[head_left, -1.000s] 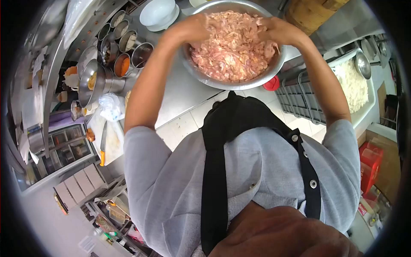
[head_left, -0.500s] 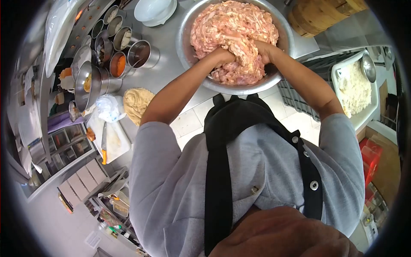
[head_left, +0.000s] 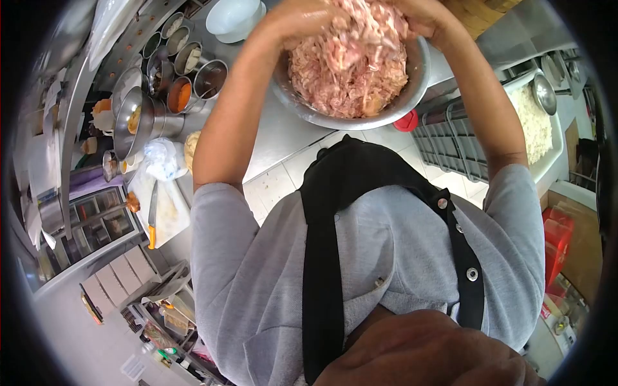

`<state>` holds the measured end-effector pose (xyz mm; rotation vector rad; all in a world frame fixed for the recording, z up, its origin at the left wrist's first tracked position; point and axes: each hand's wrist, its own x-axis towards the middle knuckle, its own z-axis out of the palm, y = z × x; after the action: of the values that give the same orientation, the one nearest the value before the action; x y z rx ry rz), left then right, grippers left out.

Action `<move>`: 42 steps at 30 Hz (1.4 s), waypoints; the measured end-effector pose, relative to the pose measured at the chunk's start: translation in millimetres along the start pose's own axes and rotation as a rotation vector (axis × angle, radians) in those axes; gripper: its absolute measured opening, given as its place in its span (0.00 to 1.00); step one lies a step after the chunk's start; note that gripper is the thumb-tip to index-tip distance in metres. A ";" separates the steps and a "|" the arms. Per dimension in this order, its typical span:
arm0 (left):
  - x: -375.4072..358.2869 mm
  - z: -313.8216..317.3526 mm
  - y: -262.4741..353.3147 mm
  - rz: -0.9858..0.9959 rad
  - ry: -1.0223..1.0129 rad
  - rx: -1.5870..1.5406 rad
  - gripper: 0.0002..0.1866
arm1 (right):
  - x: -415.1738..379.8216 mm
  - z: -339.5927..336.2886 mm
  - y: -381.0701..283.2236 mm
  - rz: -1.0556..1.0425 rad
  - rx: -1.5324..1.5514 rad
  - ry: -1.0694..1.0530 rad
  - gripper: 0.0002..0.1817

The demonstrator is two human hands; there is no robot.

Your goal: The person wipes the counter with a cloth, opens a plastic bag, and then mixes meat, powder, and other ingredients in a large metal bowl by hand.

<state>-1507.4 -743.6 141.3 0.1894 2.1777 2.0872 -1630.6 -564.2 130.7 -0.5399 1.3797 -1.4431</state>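
Observation:
A wide metal bowl (head_left: 418, 80) holds a large heap of pale pink raw meat strips (head_left: 347, 90). Above the heap, my left hand (head_left: 312, 18) grips one side of a raised clump of the meat, its fingers partly covered by strips. On the other side, my right hand (head_left: 421, 14) holds the same clump, with its fingertips buried in it. Strips hang down between both hands and are blurred by motion. The top of the clump is cut off by the frame edge.
A white bowl (head_left: 235, 19) stands left of the metal bowl. Several metal containers (head_left: 211, 78) line the left side, near a cutting board (head_left: 172, 209) with a yellow-handled knife (head_left: 152, 231). At right are a grey crate (head_left: 450, 145) and a white tub of shredded white food (head_left: 534, 128).
Both hands have risen from deep in the meat to above it and moved farther from my body, lifting a clump. The bowl sits slightly higher in view, and a red object shows beside it.

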 end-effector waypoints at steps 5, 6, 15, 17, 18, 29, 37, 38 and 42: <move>17.1 -15.8 -51.3 -0.050 0.097 0.281 0.30 | -18.2 27.6 17.3 -0.273 -0.639 0.417 0.20; 27.0 -34.5 -110.5 -0.051 0.046 0.633 0.22 | -0.9 1.7 48.9 -0.174 -0.749 0.324 0.21; -6.9 -55.0 -78.5 -0.432 0.175 0.700 0.12 | -33.5 -42.7 37.3 0.217 -0.948 0.314 0.24; 4.5 -80.8 -136.9 -0.302 0.237 0.804 0.15 | -17.6 -53.8 67.4 0.329 -0.679 0.200 0.24; 2.9 -66.7 -133.1 -0.568 0.269 0.381 0.17 | -6.9 -45.5 90.4 0.362 -0.628 0.473 0.23; 55.7 -66.9 -232.2 -0.619 0.139 -0.547 0.25 | 83.6 -76.6 182.4 0.143 0.625 0.335 0.21; 76.0 -38.6 -120.7 -0.563 0.012 -0.116 0.18 | 65.3 -58.5 121.7 0.048 0.342 0.263 0.17; 78.4 -42.8 -112.7 -0.477 0.051 -0.109 0.18 | 61.4 -55.7 113.5 -0.005 0.232 0.283 0.17; 61.9 -40.4 -46.7 -0.172 0.098 0.057 0.20 | 40.1 -56.0 72.0 -0.078 -0.171 0.274 0.15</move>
<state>-1575.7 -774.6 96.4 -0.0942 2.2214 1.9823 -1668.0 -560.4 38.5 -0.5228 1.7269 -1.5125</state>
